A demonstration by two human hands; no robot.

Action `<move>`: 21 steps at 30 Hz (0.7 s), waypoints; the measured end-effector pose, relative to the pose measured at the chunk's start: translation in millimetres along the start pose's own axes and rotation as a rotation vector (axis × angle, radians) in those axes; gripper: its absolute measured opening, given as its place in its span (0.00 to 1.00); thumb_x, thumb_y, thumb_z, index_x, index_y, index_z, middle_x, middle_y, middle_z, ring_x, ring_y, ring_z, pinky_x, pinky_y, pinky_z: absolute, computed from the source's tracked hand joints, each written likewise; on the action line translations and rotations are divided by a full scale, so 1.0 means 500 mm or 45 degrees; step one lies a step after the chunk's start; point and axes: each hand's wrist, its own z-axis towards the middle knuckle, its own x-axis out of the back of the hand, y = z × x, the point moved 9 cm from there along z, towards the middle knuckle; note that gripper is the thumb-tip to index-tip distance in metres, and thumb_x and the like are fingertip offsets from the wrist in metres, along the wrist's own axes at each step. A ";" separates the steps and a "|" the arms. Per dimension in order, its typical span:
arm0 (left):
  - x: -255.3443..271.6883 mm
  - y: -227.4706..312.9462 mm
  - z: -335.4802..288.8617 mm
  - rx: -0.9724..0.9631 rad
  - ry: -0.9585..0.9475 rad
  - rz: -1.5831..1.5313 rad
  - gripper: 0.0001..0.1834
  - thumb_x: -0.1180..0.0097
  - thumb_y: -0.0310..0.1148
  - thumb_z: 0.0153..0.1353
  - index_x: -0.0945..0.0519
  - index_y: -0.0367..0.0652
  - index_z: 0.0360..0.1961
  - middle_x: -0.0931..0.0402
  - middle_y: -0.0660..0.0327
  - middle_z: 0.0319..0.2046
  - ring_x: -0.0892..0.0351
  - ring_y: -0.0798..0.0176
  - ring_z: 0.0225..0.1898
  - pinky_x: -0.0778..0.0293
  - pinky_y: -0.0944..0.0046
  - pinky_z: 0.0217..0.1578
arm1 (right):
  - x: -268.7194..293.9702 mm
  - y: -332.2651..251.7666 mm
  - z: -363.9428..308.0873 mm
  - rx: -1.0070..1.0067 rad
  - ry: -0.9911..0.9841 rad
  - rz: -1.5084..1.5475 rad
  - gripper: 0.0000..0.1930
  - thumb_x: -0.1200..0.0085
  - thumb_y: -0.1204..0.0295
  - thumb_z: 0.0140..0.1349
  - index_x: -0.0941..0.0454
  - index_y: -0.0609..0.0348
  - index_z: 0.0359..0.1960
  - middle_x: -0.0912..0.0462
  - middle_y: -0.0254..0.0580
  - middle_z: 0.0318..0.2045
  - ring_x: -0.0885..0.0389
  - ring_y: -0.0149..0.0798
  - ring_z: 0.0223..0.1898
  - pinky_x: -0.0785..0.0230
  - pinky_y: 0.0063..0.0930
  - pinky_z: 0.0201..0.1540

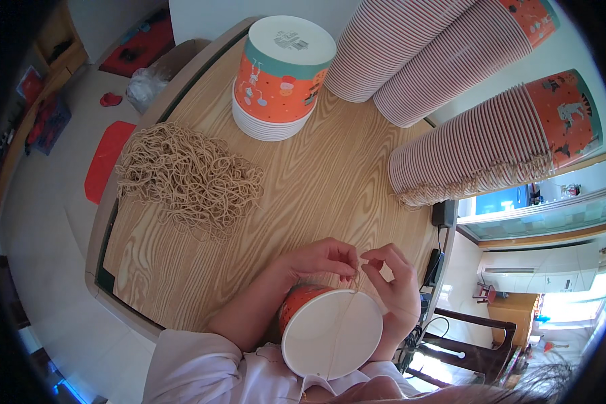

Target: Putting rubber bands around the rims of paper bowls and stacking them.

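Observation:
An orange paper bucket (333, 333) with a white inside lies tilted against my body between my forearms, its mouth facing up. A thin tan string (344, 316) runs across the mouth and up over the far rim. Just above that rim my left hand (326, 259) pinches the string with fingers closed. My right hand (395, 283) is close beside it, thumb and forefinger curled together at the string; the thin strand between the fingertips is hard to make out. A tangled heap of tan string (192, 178) lies to the left on the table.
Upside-down orange and green paper buckets (283, 74) stand nested at the back. Long bucket stacks (411, 50) lean at the back right; another stack (475, 145) has string ends along its rims. Black adapters (443, 214) sit at the wooden table's (316, 195) right edge, near a dark chair (475, 337).

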 end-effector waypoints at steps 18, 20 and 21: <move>0.002 -0.002 0.001 0.025 -0.001 -0.020 0.05 0.43 0.27 0.60 0.23 0.38 0.36 0.22 0.64 0.31 0.24 0.71 0.33 0.27 0.69 0.39 | -0.007 0.003 0.004 0.132 -0.068 -0.058 0.09 0.40 0.85 0.47 0.19 0.64 0.32 0.20 0.42 0.29 0.20 0.42 0.33 0.29 0.27 0.35; -0.006 0.000 0.011 0.027 -0.025 -0.035 0.05 0.43 0.27 0.61 0.23 0.38 0.36 0.22 0.64 0.31 0.23 0.71 0.34 0.27 0.69 0.39 | 0.001 0.001 -0.001 0.151 -0.064 -0.073 0.09 0.40 0.86 0.47 0.19 0.64 0.31 0.19 0.42 0.29 0.20 0.42 0.33 0.29 0.27 0.35; -0.005 0.002 0.006 0.024 -0.015 -0.032 0.05 0.43 0.27 0.61 0.23 0.38 0.36 0.22 0.64 0.31 0.23 0.71 0.34 0.27 0.69 0.39 | -0.004 -0.001 0.000 0.189 -0.080 -0.064 0.09 0.40 0.86 0.47 0.20 0.64 0.31 0.19 0.42 0.28 0.20 0.42 0.33 0.30 0.28 0.35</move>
